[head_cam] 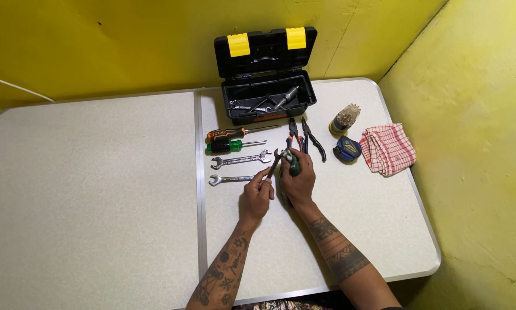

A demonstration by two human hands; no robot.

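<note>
Both hands meet just in front of the open black plastic toolbox with yellow latches point(266, 74), which stands at the back of the pale grey folding table point(97, 189). The right hand point(298, 182) is wrapped around the green handles of a pair of pliers point(289, 162), while the left hand point(258, 195) pinches its dark metal end between thumb and fingers. Left of the hands lie two silver open-ended spanners point(240, 160), and closer to the toolbox an orange-handled screwdriver point(235, 134) and a green-handled screwdriver point(232, 145). Two more dark pliers point(309, 138) lie just before the toolbox. To the toolbox's right sit a blue tape measure point(347, 148) and a folded red-checked cloth point(387, 148).
</note>
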